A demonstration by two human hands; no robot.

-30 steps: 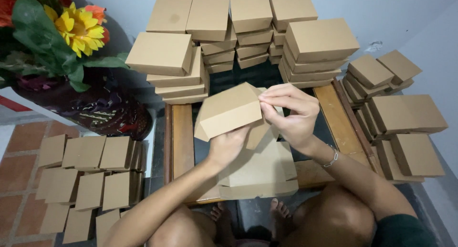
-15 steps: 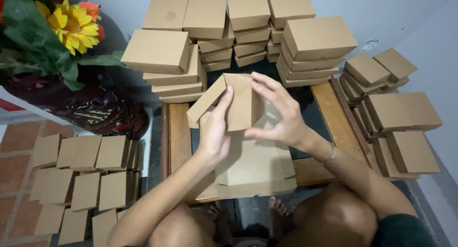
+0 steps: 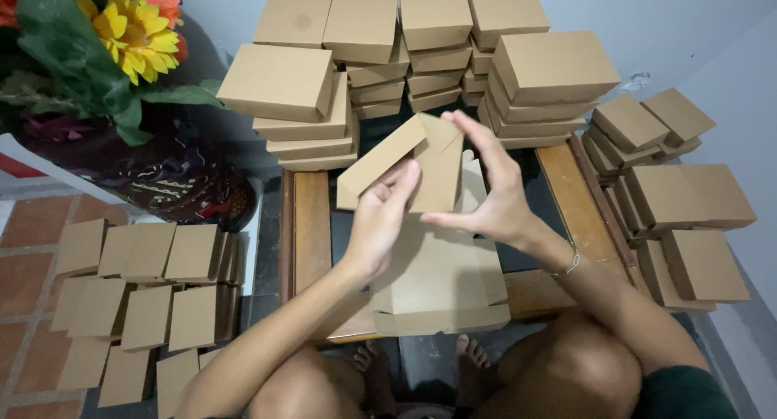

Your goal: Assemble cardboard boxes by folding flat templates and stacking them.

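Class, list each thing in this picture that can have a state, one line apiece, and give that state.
Cardboard box: part-folded, held in the air by both hands.
Left hand: gripping the box from below.
Right hand: fingers spread against the box's side.
Flat blanks: unfolded, lying on the wooden tray.
Finished boxes: closed, stacked.
Small flat pieces: laid out on the floor.
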